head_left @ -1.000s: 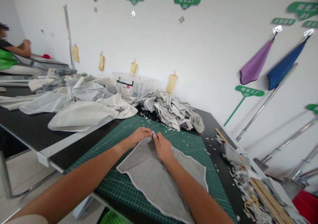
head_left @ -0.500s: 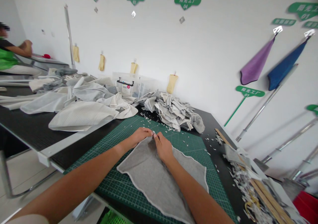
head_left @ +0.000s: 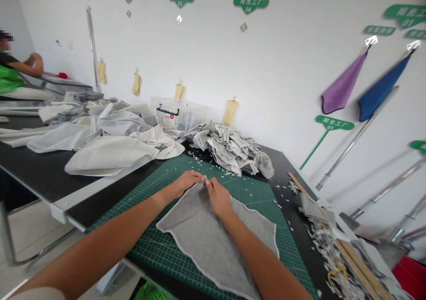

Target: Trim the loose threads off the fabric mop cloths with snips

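Note:
A grey cloth (head_left: 196, 229) with a white stitched edge lies spread over the green cutting mat (head_left: 143, 229). At its far corner, my left hand (head_left: 189, 182) pinches the edge between closed fingers. Right beside it, my right hand (head_left: 218, 197) grips the same corner, thumb pressed down on the cloth. Both hands nearly touch each other. A small whitish bit shows between the fingertips, too small to make out. My right forearm covers part of the cloth's middle.
Behind the mat is a heap of grey cloth pieces (head_left: 233, 149) with white scraps around it. Larger pale cloths (head_left: 109, 153) pile up at left, near a clear plastic box (head_left: 169, 116). Wooden strips (head_left: 359, 264) and scraps lie at right. A person (head_left: 16, 76) sits far left.

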Motion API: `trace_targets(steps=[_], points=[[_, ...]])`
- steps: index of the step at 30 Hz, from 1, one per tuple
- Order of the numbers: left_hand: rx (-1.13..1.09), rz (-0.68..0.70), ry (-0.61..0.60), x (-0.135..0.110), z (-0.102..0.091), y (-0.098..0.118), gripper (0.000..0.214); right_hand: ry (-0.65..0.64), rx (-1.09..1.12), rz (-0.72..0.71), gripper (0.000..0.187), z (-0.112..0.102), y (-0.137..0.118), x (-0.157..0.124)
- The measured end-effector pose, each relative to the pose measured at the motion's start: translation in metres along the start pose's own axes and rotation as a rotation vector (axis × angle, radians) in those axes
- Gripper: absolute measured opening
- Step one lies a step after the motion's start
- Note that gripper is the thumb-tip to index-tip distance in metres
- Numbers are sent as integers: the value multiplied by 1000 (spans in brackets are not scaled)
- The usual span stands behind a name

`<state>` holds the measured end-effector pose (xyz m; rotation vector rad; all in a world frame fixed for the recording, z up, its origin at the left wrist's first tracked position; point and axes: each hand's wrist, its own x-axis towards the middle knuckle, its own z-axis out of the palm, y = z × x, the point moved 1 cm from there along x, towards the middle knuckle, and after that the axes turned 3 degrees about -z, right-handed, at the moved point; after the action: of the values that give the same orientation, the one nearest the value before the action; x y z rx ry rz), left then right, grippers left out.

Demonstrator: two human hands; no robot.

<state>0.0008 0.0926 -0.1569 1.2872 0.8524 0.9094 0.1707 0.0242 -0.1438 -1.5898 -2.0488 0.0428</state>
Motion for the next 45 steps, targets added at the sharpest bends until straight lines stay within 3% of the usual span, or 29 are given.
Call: trace_targets(steps=[23, 33, 39, 45], points=[[-36, -47, -31, -8, 8, 5, 32, 63, 132, -15, 43, 4, 4, 1], [74, 86, -18, -6, 10, 8, 40, 86, 516, 89, 36, 0, 8, 7], [79, 169, 24, -6, 10, 13, 37, 8, 708, 4, 27, 4, 21, 21], [86, 194, -34, -5, 9, 12, 39, -53, 837, 109, 28, 5, 25, 23]])
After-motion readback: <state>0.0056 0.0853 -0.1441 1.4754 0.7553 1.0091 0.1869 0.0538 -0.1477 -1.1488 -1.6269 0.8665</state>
